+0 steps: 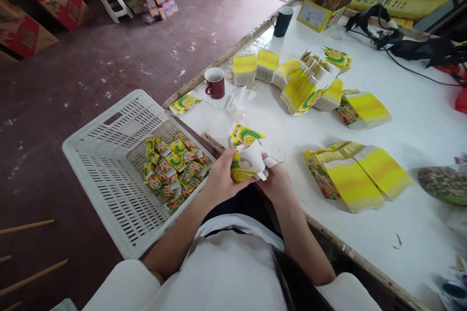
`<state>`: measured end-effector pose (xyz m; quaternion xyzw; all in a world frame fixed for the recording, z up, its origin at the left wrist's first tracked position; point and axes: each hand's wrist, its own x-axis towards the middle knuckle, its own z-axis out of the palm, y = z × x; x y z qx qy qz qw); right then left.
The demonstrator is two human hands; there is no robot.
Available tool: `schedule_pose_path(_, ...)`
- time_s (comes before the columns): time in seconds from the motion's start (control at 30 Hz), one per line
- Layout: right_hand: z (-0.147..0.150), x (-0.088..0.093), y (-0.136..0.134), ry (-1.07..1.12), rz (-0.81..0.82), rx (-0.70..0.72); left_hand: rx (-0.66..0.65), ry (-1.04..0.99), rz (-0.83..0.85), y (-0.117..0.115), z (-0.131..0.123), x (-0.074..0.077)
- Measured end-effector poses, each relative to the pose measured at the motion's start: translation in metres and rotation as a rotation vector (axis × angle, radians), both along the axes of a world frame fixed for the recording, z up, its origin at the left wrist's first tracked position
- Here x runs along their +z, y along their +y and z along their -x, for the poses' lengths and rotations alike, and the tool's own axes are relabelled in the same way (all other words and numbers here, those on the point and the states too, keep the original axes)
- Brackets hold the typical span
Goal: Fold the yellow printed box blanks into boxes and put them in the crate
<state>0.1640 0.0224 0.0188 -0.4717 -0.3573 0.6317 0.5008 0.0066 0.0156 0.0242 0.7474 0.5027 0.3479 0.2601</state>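
Close to my body, at the table's near edge, my left hand (222,175) is wrapped round a small yellow-and-green carton (243,171) whose white inner flaps stand up. My right hand (274,177) grips the carton's flaps from the other side, its fingertips partly hidden behind the white card. Just beyond the hands a flat printed carton (245,134) lies on the table. To the left, a white plastic crate (109,155) holds many small printed boxes (178,165) in a loose heap.
Stacks of flat yellow cartons (361,175) lie to the right, with more bundles (299,87) farther back. A red mug (215,83), crumpled tissue (240,99) and dark mug (282,22) stand along the far-left side. A bag (443,184) lies at the right.
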Motion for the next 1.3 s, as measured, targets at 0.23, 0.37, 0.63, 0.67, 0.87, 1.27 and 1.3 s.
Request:
schedule_pose_path(0.23,0.018,-0.015,-0.003,0.115,-0.071,0.139,0.098,-0.054,0.125,-0.002,-0.001,-0.001)
schedule_pose_path(0.37,0.006,-0.024,-0.014,0.039,-0.257,0.122,0.053,-0.004,0.005,0.002,0.002,-0.004)
schedule_pose_path(0.63,0.012,-0.020,-0.020,-0.114,-0.198,-0.102,0.005,0.115,-0.020,-0.005,-0.004,-0.012)
schedule_pose_path(0.67,0.013,-0.017,-0.019,-0.123,-0.176,-0.116,-0.001,0.125,-0.017,-0.005,-0.005,-0.012)
schedule_pose_path(0.87,0.012,-0.012,-0.011,-0.051,-0.090,-0.003,-0.018,0.159,-0.005,-0.003,-0.004,-0.011)
schedule_pose_path(1.27,0.003,-0.013,-0.032,-0.579,-0.532,0.151,-0.129,0.037,0.042,0.005,-0.005,-0.018)
schedule_pose_path(1.3,0.001,-0.017,-0.031,-0.594,-0.554,0.098,-0.052,0.034,0.024,0.006,-0.004,-0.018)
